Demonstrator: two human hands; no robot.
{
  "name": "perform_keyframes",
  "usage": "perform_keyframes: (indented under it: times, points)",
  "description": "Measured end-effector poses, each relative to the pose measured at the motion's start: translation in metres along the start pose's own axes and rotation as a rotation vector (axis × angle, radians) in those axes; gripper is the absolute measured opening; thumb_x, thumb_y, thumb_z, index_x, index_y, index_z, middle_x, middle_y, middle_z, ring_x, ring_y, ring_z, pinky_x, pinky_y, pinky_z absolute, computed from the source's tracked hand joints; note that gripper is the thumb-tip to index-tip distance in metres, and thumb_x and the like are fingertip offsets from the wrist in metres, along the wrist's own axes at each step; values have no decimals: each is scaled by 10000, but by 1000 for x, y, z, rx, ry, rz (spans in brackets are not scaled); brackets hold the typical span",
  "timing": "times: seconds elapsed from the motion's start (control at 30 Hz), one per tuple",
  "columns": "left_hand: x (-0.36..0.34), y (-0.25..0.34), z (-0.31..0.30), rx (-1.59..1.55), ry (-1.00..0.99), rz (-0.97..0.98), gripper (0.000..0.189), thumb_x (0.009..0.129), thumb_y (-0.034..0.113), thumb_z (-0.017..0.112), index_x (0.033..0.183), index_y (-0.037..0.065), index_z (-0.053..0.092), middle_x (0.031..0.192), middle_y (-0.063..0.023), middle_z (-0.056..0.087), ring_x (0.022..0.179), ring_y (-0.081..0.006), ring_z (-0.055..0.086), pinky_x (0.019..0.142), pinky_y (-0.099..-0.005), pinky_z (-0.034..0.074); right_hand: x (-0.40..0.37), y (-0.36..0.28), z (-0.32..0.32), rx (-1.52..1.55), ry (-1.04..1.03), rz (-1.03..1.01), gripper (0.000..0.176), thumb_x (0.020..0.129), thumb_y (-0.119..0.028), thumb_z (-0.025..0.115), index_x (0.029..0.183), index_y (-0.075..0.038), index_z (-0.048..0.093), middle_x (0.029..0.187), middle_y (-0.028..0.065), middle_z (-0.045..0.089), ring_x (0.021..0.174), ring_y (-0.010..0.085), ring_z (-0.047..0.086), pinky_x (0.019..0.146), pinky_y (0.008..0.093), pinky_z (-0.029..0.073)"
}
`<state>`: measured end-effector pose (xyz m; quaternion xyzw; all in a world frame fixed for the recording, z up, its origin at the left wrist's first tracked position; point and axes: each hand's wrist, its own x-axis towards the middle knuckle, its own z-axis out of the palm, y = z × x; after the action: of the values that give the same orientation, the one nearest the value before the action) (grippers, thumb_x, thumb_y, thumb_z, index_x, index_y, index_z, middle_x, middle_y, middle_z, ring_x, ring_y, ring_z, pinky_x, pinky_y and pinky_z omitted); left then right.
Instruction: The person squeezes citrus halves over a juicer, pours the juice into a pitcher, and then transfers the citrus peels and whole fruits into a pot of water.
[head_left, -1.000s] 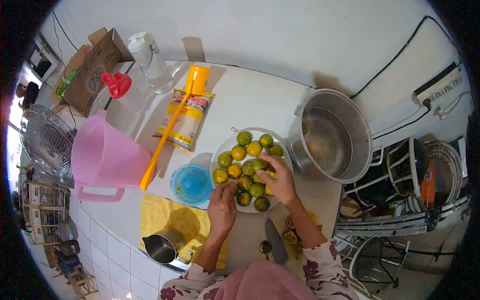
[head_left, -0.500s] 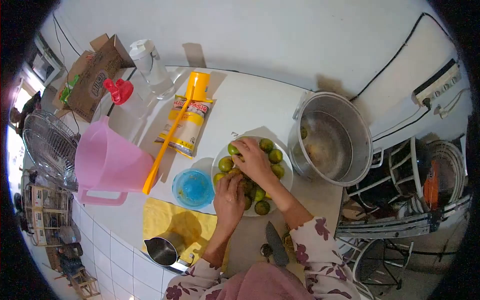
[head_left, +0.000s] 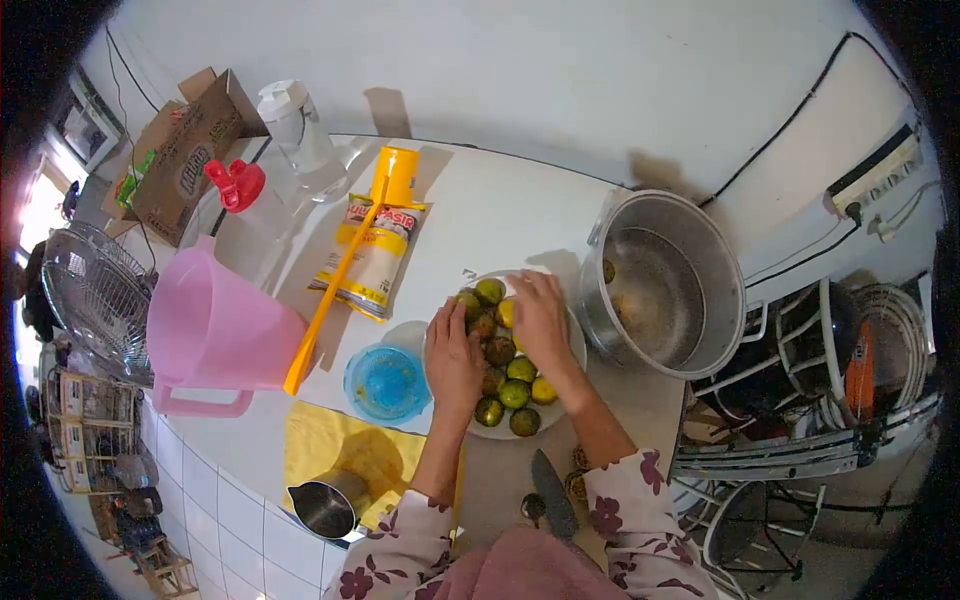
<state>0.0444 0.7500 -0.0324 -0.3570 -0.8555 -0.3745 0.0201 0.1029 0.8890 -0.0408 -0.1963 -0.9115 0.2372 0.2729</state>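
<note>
A white plate [head_left: 480, 430] at the middle of the table holds several green and yellowish citrus fruits [head_left: 514, 394]. My left hand [head_left: 453, 360] rests along the plate's left side, its slightly spread fingers touching fruits. On the right side, my right hand [head_left: 543, 325] lies over other fruits with its fingers apart. Fruits under both palms are hidden. A blue juicer bowl [head_left: 387, 383] stands just left of the plate. Below the plate are a knife [head_left: 554, 492], a small spoon [head_left: 533, 506] and cut fruit pieces [head_left: 576, 486], partly behind my right sleeve.
A large metal pot [head_left: 660, 285] with a fruit inside stands right. To the left are a pink pitcher [head_left: 220, 335], a sugar bag [head_left: 372, 260] with a long yellow spoon [head_left: 335, 290], a yellow container [head_left: 396, 175], bottles [head_left: 303, 140] and a metal jug [head_left: 328, 507] on yellow cloth [head_left: 385, 455].
My left hand has moved up along the plate's left side. My right hand has shifted right, and the fruits between the hands are rearranged and more visible.
</note>
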Motion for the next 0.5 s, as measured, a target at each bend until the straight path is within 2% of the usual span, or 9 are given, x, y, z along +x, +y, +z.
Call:
perform_keyframes:
  times: [0.07, 0.1, 0.17, 0.23, 0.27, 0.43, 0.5]
  points:
    - [6, -4, 5, 43, -25, 2, 449, 814, 32, 589, 1248, -2, 477, 1307, -192, 491, 1202, -358, 456, 1015, -426, 386, -2, 7, -9, -278, -20, 120, 372, 763, -9, 604, 1134, -20, 594, 1173, 182, 543, 1107, 375, 481, 960, 466, 405]
    - [9, -3, 5, 43, -25, 1, 449, 814, 32, 589, 1248, -2, 477, 1307, -192, 491, 1202, -358, 456, 1015, -426, 386, -4, 15, -9, -284, -72, 115, 353, 751, -29, 627, 1103, -23, 594, 1145, 171, 524, 1069, 358, 481, 914, 448, 430]
    - [15, -1, 4, -24, -49, -95, 398, 806, 32, 598, 1194, 8, 512, 1221, -180, 528, 1117, -347, 494, 975, -429, 406, -8, 26, -6, -268, -124, 104, 348, 747, -33, 636, 1091, -20, 588, 1110, 168, 524, 1048, 355, 485, 897, 442, 438]
    - [19, 1, 4, -29, -20, -91, 380, 800, 31, 606, 1171, 13, 524, 1174, -174, 536, 1085, -344, 500, 957, -431, 411, -7, 28, -7, -249, -180, 95, 344, 742, -36, 645, 1079, -16, 582, 1074, 165, 523, 1028, 352, 488, 881, 437, 446]
    - [19, 1, 4, -32, 8, -87, 361, 795, 30, 613, 1148, 19, 536, 1127, -168, 545, 1053, -341, 506, 939, -434, 416, -5, 29, -6, -246, -156, 88, 338, 738, -33, 652, 1067, -15, 576, 1051, 165, 518, 1021, 352, 489, 875, 434, 452]
    - [25, -6, 15, 20, 94, -43, 380, 784, 29, 630, 1152, 27, 537, 1091, -158, 543, 1026, -339, 506, 907, -425, 429, 7, 26, -6, -130, -58, 61, 331, 740, -1, 643, 1062, -7, 565, 1015, 170, 508, 1004, 356, 490, 859, 444, 458]
    - [25, -9, 16, 44, 119, -37, 386, 781, 27, 633, 1155, 29, 536, 1087, -154, 542, 1023, -339, 506, 899, -422, 432, 9, 28, 2, -32, -12, -17, 309, 748, 13, 624, 1051, -2, 570, 997, 178, 507, 978, 358, 495, 851, 447, 457]
